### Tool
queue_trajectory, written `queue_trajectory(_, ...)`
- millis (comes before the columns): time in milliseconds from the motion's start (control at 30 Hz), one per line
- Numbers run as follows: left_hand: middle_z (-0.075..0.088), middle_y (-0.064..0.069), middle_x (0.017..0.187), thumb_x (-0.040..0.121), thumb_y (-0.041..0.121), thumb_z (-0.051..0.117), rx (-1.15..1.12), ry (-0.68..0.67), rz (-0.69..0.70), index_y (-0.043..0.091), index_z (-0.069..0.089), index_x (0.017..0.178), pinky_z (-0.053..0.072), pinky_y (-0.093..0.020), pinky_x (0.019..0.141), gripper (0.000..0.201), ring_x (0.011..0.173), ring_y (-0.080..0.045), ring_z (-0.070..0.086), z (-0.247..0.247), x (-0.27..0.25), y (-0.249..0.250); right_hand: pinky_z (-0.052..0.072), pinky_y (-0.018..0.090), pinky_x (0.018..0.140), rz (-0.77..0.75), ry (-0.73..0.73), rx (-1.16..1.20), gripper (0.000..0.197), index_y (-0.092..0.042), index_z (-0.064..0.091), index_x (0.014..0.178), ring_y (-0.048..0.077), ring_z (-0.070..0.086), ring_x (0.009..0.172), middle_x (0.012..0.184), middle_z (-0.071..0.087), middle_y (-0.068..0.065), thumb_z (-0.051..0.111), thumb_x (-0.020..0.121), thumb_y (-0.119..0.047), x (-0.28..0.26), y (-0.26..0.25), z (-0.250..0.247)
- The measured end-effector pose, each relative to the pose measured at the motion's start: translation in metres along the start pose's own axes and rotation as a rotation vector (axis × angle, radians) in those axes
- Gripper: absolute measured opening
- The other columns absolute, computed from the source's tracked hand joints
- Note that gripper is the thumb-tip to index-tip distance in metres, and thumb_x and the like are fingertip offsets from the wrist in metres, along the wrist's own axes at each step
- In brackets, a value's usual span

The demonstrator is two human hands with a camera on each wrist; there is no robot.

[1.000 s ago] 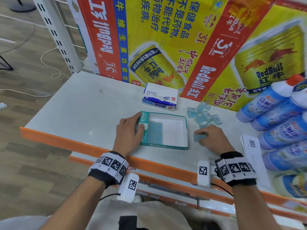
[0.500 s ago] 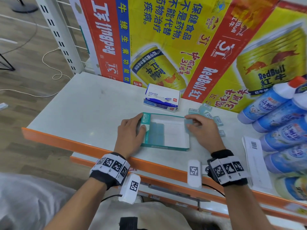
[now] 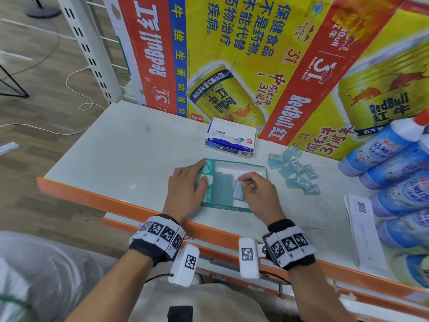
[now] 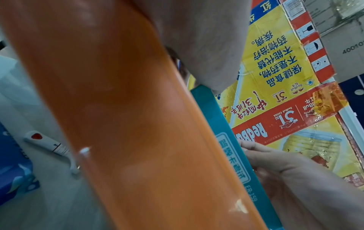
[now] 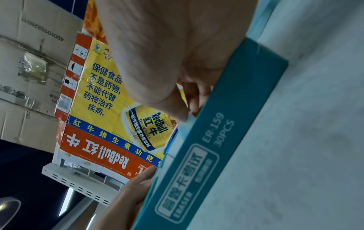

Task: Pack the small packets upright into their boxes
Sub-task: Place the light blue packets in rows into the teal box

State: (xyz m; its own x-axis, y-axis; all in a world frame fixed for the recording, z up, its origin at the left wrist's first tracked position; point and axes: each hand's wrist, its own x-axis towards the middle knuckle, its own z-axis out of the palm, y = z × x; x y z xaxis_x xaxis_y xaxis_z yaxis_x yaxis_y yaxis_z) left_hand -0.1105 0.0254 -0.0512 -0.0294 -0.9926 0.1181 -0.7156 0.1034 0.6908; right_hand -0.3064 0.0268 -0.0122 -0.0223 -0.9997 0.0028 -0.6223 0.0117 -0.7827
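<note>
An open teal box (image 3: 224, 207) lies on the white shelf, with a row of pale blue packets (image 3: 223, 188) standing at its left end. My left hand (image 3: 188, 182) lies flat against the box's left wall, fingers straight. Over the box, my right hand (image 3: 251, 189) pinches one pale blue packet (image 3: 239, 193) beside that row. Several loose packets (image 3: 296, 170) lie to the right of the box. The teal box wall (image 5: 208, 147) fills the right wrist view, and the same box wall (image 4: 234, 155) also shows in the left wrist view.
A white and blue eraser box (image 3: 232, 138) sits behind the teal one. Blue bottles (image 3: 399, 173) lie stacked at the right, with a paper slip (image 3: 364, 231) before them. A Red Bull carton (image 3: 255, 56) walls the back. The orange shelf lip (image 3: 111, 201) runs along the front.
My right hand picked a packet from the loose pile, carried it left over the box rim and now holds it inside the box. The left hand has stayed at the left wall.
</note>
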Motion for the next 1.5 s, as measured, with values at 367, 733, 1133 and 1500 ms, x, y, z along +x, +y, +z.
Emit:
queue_trajectory(367, 0.051, 0.004, 0.138, 0.091, 0.043, 0.029, -0.014, 0.015, -0.002, 0.029, 0.037, 0.142, 0.027, -0.025, 0.093, 0.053, 0.118, -0.014, 0.039, 0.0003, 0.0011, -0.0004, 0.036, 0.014, 0.075, -0.031, -0.049, -0.182, 0.022, -0.008, 0.061, 0.097, 0.011, 0.05, 0.084, 0.097, 0.057, 0.004, 0.043, 0.088, 0.002, -0.0037, 0.0021, 0.0069)
queue_trajectory(733, 0.052, 0.005, 0.136, 0.093, 0.042, 0.033, -0.005, 0.025, 0.006, 0.031, 0.037, 0.141, 0.031, -0.028, 0.095, 0.05, 0.117, -0.015, 0.04, 0.003, 0.0028, -0.0057, 0.036, 0.017, 0.076, -0.009, -0.048, -0.191, 0.024, -0.009, 0.063, 0.093, 0.013, 0.05, 0.085, 0.098, 0.058, 0.006, 0.042, 0.088, 0.002, -0.0034, 0.0013, 0.006)
queue_trajectory(1133, 0.052, 0.003, 0.136, 0.091, 0.042, 0.032, -0.015, 0.016, 0.001, 0.029, 0.038, 0.141, 0.03, -0.026, 0.095, 0.052, 0.115, -0.014, 0.04, 0.0004, 0.0023, -0.0032, 0.041, 0.017, 0.075, 0.006, -0.075, -0.162, 0.019, -0.008, 0.064, 0.092, 0.012, 0.053, 0.082, 0.097, 0.06, 0.005, 0.047, 0.088, 0.0, -0.0041, 0.0004, 0.0049)
queue_trajectory(1500, 0.056, -0.001, 0.133, 0.089, 0.039, 0.033, -0.01, 0.033, 0.014, 0.025, 0.044, 0.138, 0.033, -0.038, 0.097, 0.052, 0.112, -0.022, 0.043, -0.0025, 0.0024, -0.0001, 0.035, 0.009, 0.071, -0.02, -0.098, -0.18, 0.018, -0.005, 0.066, 0.089, 0.011, 0.048, 0.075, 0.096, 0.052, 0.004, 0.051, 0.083, 0.004, -0.005, 0.0016, 0.0051)
